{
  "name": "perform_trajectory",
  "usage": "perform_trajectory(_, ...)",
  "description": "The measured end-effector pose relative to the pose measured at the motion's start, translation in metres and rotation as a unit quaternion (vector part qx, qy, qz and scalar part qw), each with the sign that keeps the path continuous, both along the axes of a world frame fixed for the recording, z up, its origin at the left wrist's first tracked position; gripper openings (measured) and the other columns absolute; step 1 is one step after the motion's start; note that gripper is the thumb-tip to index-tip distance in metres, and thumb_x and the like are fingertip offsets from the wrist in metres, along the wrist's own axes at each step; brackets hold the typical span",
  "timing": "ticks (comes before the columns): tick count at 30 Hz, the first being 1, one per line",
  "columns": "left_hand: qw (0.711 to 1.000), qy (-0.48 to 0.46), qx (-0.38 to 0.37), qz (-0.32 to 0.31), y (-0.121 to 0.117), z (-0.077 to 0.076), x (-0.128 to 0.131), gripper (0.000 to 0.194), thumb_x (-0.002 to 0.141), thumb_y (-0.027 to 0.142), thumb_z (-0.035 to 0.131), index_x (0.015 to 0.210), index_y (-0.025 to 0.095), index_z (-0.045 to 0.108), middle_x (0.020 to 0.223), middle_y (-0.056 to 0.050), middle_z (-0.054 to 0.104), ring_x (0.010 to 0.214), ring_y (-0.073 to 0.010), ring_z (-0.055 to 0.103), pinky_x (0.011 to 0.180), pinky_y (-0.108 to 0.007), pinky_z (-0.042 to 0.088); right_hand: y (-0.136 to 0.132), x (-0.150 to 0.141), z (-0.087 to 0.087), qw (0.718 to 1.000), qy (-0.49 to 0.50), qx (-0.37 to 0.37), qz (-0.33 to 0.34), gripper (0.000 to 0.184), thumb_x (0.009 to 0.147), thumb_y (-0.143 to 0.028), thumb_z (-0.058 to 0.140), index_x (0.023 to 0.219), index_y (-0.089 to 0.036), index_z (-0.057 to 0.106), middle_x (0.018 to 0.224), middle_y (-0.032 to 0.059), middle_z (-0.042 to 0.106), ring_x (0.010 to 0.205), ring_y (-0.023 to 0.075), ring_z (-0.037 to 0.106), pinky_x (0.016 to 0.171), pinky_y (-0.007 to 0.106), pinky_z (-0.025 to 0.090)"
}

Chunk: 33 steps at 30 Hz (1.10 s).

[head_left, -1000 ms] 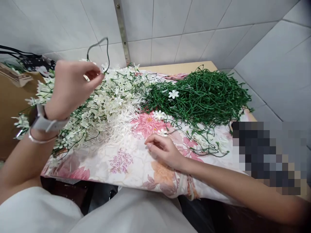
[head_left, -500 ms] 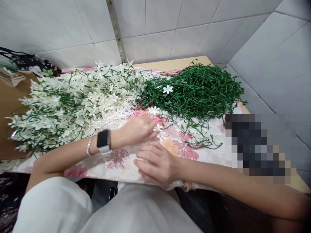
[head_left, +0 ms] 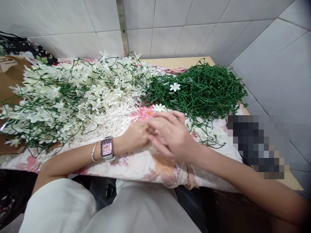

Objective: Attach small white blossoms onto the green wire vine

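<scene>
My left hand [head_left: 136, 137], with a watch and a bangle at the wrist, rests on the flowered cloth [head_left: 126, 165] with its fingers drawn together; its fingertips are covered. My right hand [head_left: 173, 136] lies over those fingertips, fingers close together, slightly bent and smeared by motion. What is between the hands is hidden. Just beyond them lies a loose white flower [head_left: 159, 107]. A heap of white flower sprigs [head_left: 73, 97] fills the left of the cloth. A heap of bare green stems [head_left: 206, 90] lies at the right, with one white flower [head_left: 174, 86] on it.
White tiled walls close the back and right side. A brown cardboard box [head_left: 9, 74] stands at the left behind the sprigs. A blurred-out patch [head_left: 257, 145] sits at the table's right. The table's front edge is at my lap.
My left hand came down from the sprig heap, where it held a stem, to the cloth's middle. My right hand slid back, then forward over the left fingertips.
</scene>
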<state>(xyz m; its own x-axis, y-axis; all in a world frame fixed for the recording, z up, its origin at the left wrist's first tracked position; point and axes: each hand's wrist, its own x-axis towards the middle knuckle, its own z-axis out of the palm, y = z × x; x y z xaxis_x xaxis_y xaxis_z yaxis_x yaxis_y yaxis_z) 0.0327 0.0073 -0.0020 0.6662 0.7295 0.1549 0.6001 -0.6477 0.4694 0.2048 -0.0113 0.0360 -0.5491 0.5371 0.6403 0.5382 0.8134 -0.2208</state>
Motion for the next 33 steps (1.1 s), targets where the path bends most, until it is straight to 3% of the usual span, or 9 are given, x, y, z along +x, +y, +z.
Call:
perform_trajectory(3,0.978,0.13,0.154,0.054,0.015,0.015,-0.018,0.025,0.092,0.024,0.04,0.099,0.01,0.059,0.094,-0.016,0.06,0.087,-0.0267,0.053,0.072,-0.04,0.041,0.019,0.016,-0.01,0.996,-0.015,-0.03,-0.082,0.019,0.087,-0.02,0.049,0.105,-0.017,0.055,0.097,0.0086,0.067,0.102,0.0254,0.057,0.087,0.042,0.031)
perform_trajectory(5,0.955,0.204,0.204,0.07,0.023,0.018,-0.026,0.022,0.091,0.024,0.042,0.093,0.01,0.059,0.09,-0.015,0.059,0.083,-0.026,0.052,0.068,-0.037,0.041,0.03,0.024,-0.017,0.99,-0.003,-0.061,-0.128,0.015,0.087,-0.02,0.048,0.1,-0.019,0.057,0.095,0.0071,0.067,0.099,0.0245,0.058,0.086,0.042,0.031)
perform_trajectory(12,0.954,0.228,0.19,0.045,0.027,0.008,-0.028,0.02,0.092,0.02,0.041,0.086,0.011,0.058,0.082,-0.01,0.06,0.077,-0.0217,0.051,0.067,-0.033,0.037,0.042,0.034,-0.036,0.983,0.022,-0.109,-0.146,0.008,0.086,-0.02,0.05,0.091,-0.02,0.056,0.092,0.0048,0.067,0.092,0.0218,0.06,0.083,0.037,0.033)
perform_trajectory(19,0.967,0.187,0.169,0.047,0.024,0.002,-0.025,0.02,0.093,0.018,0.04,0.09,0.011,0.059,0.085,-0.011,0.062,0.078,-0.0206,0.052,0.069,-0.033,0.037,0.038,0.037,-0.041,0.982,0.024,-0.121,-0.142,0.008,0.085,-0.018,0.049,0.09,-0.021,0.056,0.089,0.0045,0.067,0.089,0.0221,0.061,0.082,0.038,0.034)
perform_trajectory(25,0.979,0.064,0.193,0.013,0.02,-0.005,-0.022,0.022,0.094,0.023,0.041,0.102,0.012,0.058,0.091,-0.01,0.064,0.085,-0.0203,0.056,0.075,-0.032,0.043,0.032,0.037,-0.042,0.983,0.05,-0.099,-0.144,0.009,0.087,-0.018,0.048,0.087,-0.021,0.057,0.083,0.004,0.067,0.087,0.0207,0.062,0.083,0.038,0.036)
perform_trajectory(33,0.986,-0.062,0.149,-0.032,0.016,-0.014,-0.022,0.02,0.093,0.02,0.044,0.107,0.012,0.055,0.094,-0.012,0.065,0.084,-0.0175,0.061,0.073,-0.029,0.05,0.029,0.031,-0.048,0.989,0.009,-0.115,-0.088,0.01,0.085,-0.015,0.05,0.087,-0.019,0.058,0.085,0.0041,0.068,0.09,0.0202,0.06,0.085,0.039,0.032)
